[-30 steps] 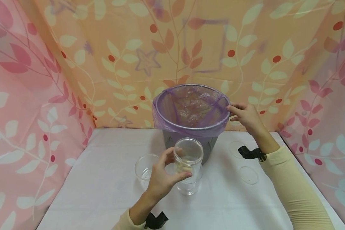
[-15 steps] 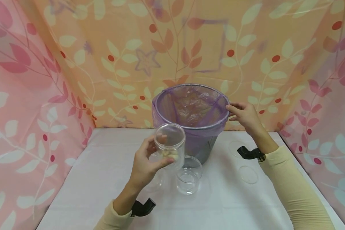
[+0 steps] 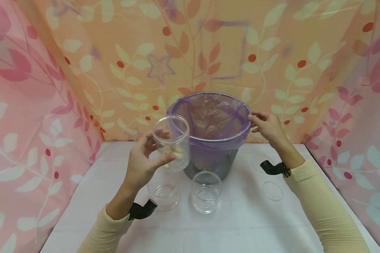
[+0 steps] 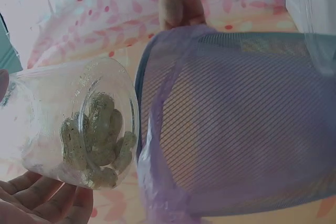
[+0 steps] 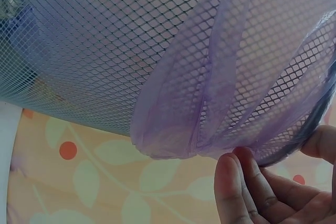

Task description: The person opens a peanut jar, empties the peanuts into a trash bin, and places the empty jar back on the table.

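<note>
My left hand (image 3: 140,160) grips a clear plastic jar (image 3: 182,154) by its side, fingers behind and thumb in front. Unshelled peanuts (image 4: 100,135) lie at its bottom. The jar is raised off the table, in front of the left part of a mesh wastebasket (image 3: 223,163) lined with a purple bag (image 3: 216,146). At the basket's right side, my right hand (image 3: 269,128) pinches the rim and the bag edge between thumb and fingers, which the right wrist view shows up close. Some fingers of the left hand are hidden behind the jar.
Two clear open jars, a left jar (image 3: 163,202) and a right jar (image 3: 206,202), stand on the white table in front of the basket. Two transparent round lids, a near lid (image 3: 272,190) and a far lid (image 3: 258,163), lie to the right. Patterned cloth (image 3: 126,88) encloses the back and sides.
My left hand has carried the jar of peanuts leftward and up, from in front of the right jar to beside the basket's left rim. The right hand stays on the rim.
</note>
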`<state>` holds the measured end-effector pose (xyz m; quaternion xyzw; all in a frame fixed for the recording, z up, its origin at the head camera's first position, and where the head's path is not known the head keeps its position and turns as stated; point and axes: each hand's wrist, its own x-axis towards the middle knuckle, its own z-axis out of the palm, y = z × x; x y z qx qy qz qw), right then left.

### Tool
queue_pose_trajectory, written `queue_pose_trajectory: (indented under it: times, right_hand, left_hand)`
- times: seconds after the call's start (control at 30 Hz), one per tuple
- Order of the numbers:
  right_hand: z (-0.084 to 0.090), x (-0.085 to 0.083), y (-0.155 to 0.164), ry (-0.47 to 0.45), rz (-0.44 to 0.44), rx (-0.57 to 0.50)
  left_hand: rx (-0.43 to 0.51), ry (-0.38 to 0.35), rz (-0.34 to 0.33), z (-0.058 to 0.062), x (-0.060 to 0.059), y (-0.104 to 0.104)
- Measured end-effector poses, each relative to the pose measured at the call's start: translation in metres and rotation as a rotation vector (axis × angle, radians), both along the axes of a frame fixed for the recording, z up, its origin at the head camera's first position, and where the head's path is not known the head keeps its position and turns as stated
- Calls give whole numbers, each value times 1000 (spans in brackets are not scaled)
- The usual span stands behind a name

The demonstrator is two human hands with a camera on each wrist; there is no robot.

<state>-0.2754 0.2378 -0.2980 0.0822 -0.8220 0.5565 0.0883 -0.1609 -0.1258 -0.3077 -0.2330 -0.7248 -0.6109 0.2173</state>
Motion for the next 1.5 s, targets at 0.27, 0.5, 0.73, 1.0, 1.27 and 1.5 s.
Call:
queue_pose_trajectory:
  times: [0.27, 0.5, 0.73, 1.0, 1.27, 1.5]
  right_hand:
    - [1, -1, 1, -24, 14, -6]
    - [-1, -1, 2, -35, 33, -38]
    - [-2, 2, 3, -41, 21, -53]
    - [-2, 1, -1, -44, 33, -53]
    - [-4, 1, 0, -39, 37, -41]
    - [-2, 1, 0, -44, 36, -34]
  left_hand:
    - [-13, -19, 0, 18, -17, -12]
    - [-56, -78, 28, 31, -31, -22]
    - [-135, -61, 86, 47, -45, -27]
    - [-250, -55, 194, 63, -62, -32]
    - [-394, -9, 247, 70, -83, -37]
    - [-558, 82, 303, 80, -98, -36]
